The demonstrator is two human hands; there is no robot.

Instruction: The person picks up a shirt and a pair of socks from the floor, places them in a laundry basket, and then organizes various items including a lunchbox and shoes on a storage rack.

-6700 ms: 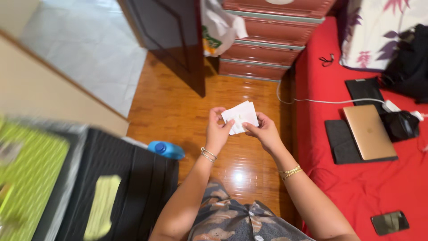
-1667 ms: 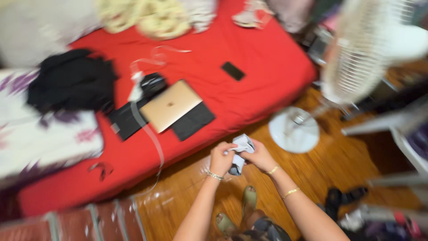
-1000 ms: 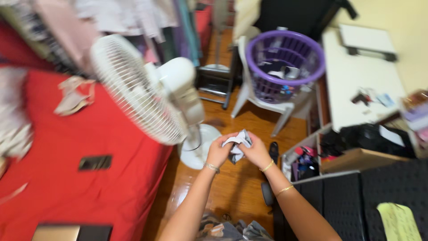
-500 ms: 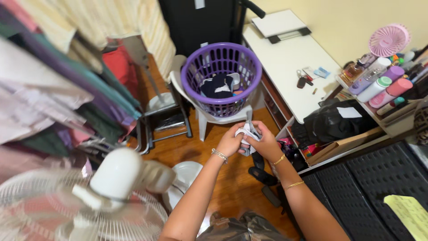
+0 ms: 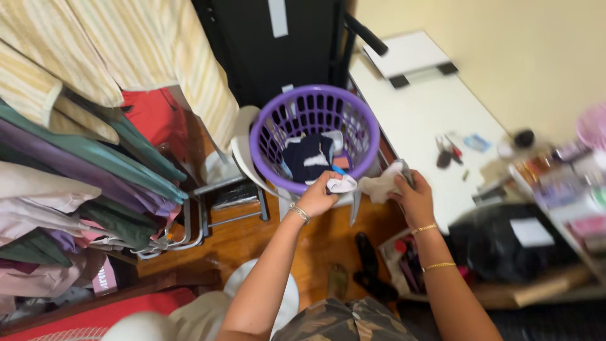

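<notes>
Since half a second ago both hands have separated and advanced to the round purple plastic laundry basket (image 5: 265,126). Left hand (image 5: 320,194) is closed on a small white crumpled cloth (image 5: 342,184), held at the basket's near rim. Right hand (image 5: 413,197) is closed on a second pale cloth (image 5: 382,184), just beside the rim. Basket rests on a white plastic chair (image 5: 242,151) and contains dark navy garments (image 5: 307,157). White tabletop (image 5: 420,113) lies to the right; hanging clothes (image 5: 76,164) to the left.

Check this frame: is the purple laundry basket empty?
No, the purple laundry basket holds dark clothing.
</notes>
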